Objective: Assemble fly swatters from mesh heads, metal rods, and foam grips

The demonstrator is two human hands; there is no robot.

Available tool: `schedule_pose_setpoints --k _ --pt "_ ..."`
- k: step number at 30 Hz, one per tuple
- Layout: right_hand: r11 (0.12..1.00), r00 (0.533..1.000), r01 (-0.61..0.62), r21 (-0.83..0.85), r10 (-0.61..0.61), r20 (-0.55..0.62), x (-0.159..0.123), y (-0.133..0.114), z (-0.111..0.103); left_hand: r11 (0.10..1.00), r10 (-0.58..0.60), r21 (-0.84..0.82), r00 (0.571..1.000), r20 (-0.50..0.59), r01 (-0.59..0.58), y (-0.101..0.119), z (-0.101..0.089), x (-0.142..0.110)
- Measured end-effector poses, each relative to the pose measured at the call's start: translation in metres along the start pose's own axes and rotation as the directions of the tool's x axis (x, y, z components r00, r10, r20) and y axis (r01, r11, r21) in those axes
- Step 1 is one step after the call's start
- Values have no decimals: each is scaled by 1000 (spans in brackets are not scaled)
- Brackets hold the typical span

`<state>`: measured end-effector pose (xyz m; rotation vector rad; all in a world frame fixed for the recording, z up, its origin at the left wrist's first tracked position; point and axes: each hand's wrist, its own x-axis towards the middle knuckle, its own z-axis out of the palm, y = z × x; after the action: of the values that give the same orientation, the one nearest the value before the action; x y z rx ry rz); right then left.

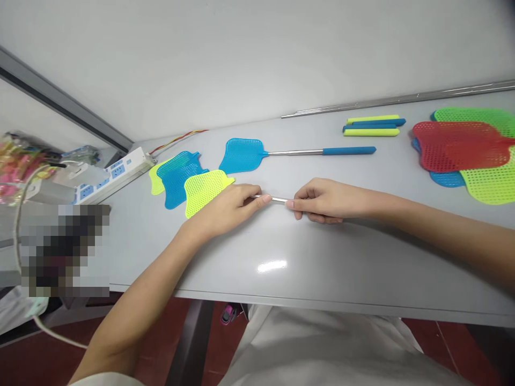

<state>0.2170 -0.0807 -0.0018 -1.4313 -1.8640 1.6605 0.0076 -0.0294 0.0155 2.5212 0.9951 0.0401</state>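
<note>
My left hand (237, 206) and my right hand (319, 200) are both closed on a thin metal rod (279, 200), gripping it between thumb and fingers. A short shiny stretch of the rod shows between them; its ends are hidden in my hands. Next to my left hand lies a yellow fly swatter head (206, 188), partly covered by that hand. Beyond my hands rests a blue fly swatter (242, 155) with a metal shaft and a blue handle (348, 151). Blue swatter heads (177, 185) overlap to the left.
Yellow and blue handle sleeves (372, 132) lie at the back right, before long metal rods (386, 102) along the wall. Red, green, yellow and blue swatter heads (458, 146) pile up at the right. A power strip (116, 174) with plugs stands left on the grey table (322, 268).
</note>
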Motion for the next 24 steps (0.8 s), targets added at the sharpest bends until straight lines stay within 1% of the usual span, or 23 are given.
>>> schedule_pose_setpoints --k 9,19,24 --pt "1000 1000 -13 -27 13 -18 -1 -3 1 1000 -8 5 1000 17 8 -1 0 1" --pt "999 1000 5 -52 -6 -9 0 1 -1 1000 -9 2 1000 14 9 1 -1 1" --pt "998 998 -8 -69 4 -56 1 1 1 1000 -11 25 1000 22 10 -2 0 1"
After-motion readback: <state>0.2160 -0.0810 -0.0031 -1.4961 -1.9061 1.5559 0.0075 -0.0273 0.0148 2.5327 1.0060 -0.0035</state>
